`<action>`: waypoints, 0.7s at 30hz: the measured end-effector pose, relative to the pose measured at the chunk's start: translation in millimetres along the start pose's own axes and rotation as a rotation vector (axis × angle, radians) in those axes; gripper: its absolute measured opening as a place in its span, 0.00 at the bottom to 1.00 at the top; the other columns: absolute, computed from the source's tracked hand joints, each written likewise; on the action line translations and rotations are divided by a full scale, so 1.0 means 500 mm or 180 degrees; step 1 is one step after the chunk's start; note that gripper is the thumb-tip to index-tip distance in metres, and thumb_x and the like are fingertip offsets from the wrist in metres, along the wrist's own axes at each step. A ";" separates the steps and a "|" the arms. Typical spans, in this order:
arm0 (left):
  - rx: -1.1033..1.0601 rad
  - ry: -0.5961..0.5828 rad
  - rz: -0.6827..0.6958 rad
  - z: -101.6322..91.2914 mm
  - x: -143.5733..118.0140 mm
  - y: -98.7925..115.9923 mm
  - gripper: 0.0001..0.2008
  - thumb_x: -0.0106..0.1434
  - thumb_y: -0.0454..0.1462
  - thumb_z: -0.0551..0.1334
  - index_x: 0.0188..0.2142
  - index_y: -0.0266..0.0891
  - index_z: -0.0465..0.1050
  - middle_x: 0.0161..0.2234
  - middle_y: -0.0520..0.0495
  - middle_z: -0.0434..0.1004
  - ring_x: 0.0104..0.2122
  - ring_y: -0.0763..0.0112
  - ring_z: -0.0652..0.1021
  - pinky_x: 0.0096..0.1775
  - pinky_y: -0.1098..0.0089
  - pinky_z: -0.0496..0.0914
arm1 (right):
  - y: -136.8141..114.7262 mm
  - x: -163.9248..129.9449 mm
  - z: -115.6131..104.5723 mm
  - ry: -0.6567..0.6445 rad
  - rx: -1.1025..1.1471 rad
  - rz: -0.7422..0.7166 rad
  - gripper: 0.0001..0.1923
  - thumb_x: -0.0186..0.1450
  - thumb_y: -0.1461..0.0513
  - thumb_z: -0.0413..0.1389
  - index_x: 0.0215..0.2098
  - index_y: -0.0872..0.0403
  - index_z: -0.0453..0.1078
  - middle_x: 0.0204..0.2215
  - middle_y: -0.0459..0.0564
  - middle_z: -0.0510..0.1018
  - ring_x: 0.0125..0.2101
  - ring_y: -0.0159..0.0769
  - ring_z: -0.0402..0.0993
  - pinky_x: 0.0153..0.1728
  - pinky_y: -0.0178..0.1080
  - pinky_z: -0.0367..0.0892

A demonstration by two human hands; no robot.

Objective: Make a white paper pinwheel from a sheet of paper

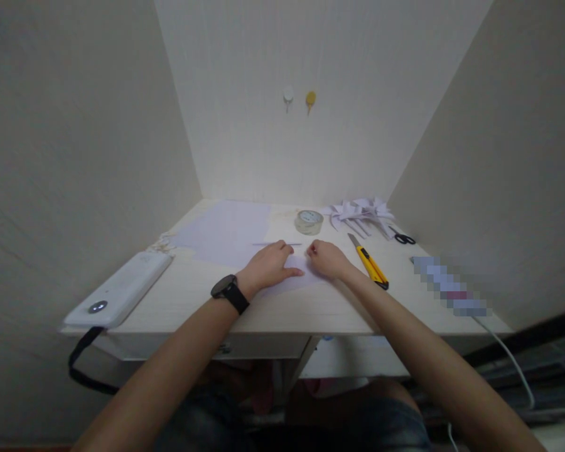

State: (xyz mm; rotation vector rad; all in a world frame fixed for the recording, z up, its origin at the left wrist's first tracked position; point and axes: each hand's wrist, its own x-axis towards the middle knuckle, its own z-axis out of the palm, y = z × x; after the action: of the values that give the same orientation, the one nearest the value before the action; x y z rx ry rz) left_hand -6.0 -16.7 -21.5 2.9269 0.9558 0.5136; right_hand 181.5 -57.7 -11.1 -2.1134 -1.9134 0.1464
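My left hand (269,266) lies palm down on a small sheet of white paper (295,283) in the middle of the pale wooden table (311,311); a black watch (229,292) is on that wrist. My right hand (326,259) rests beside it with fingers curled, pinching the paper's far edge. A thin grey stick (276,243) lies just beyond the left hand. A yellow utility knife (370,264) lies right of the right hand with its blade out.
Larger white sheets (226,231) lie at the back left. A roll of clear tape (309,221), folded paper pinwheels (360,212) and black scissors (403,238) sit at the back right. A white device (120,290) lies at the left edge. Walls enclose three sides.
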 end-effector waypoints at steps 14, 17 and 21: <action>0.0195 -0.0033 -0.0474 -0.017 -0.010 0.002 0.32 0.58 0.62 0.59 0.43 0.35 0.72 0.44 0.36 0.74 0.43 0.51 0.77 0.41 0.61 0.69 | -0.015 0.001 -0.013 -0.0314 -0.0116 0.0063 0.16 0.53 0.51 0.67 0.30 0.55 0.77 0.33 0.63 0.83 0.35 0.49 0.78 0.31 0.40 0.64; 0.0149 -0.0031 -0.0435 -0.018 -0.010 0.002 0.26 0.62 0.57 0.61 0.44 0.35 0.72 0.44 0.36 0.74 0.44 0.53 0.77 0.43 0.62 0.69 | -0.018 0.008 -0.019 -0.0457 -0.0004 0.0131 0.13 0.52 0.54 0.68 0.24 0.55 0.75 0.28 0.59 0.81 0.30 0.45 0.76 0.29 0.39 0.62; -0.0150 0.0140 -0.0506 -0.013 -0.003 -0.007 0.25 0.65 0.54 0.57 0.44 0.34 0.74 0.43 0.35 0.77 0.44 0.54 0.77 0.44 0.62 0.68 | -0.012 0.008 -0.030 -0.0470 0.0584 -0.0023 0.12 0.53 0.59 0.67 0.18 0.54 0.70 0.19 0.50 0.75 0.24 0.37 0.70 0.27 0.36 0.59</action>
State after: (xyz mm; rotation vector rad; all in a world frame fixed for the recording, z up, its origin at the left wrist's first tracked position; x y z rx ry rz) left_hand -11.0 -15.3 -16.1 2.7787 1.1527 0.5856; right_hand 180.0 -55.1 5.2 -2.0235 -1.9062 0.4703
